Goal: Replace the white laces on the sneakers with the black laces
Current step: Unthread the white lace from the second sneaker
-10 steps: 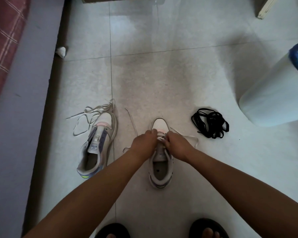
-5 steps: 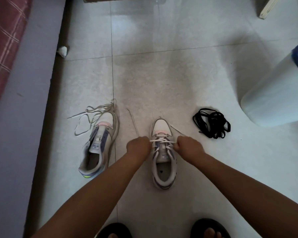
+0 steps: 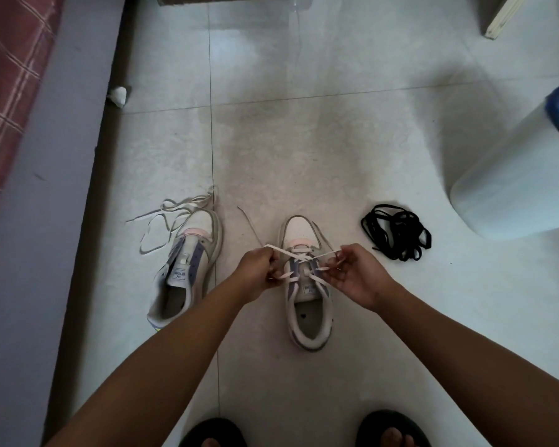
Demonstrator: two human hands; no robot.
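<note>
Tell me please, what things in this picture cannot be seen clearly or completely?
All in the head view:
- Left hand and right hand: curled fingers hide exactly how they hold the white lace.
- Shoe: which holes remain laced is too small.
- Black laces: tangled, so their number is unclear.
- White container: cut off by the right edge.
- Text on the other shoe: too small.

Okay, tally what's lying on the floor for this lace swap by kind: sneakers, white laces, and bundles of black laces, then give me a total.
Sneakers: 2, the left sneaker and the right sneaker
White laces: 2, the loose white lace and the threaded white lace held by both hands
Black lace bundles: 1, the black laces
Total: 5
</note>
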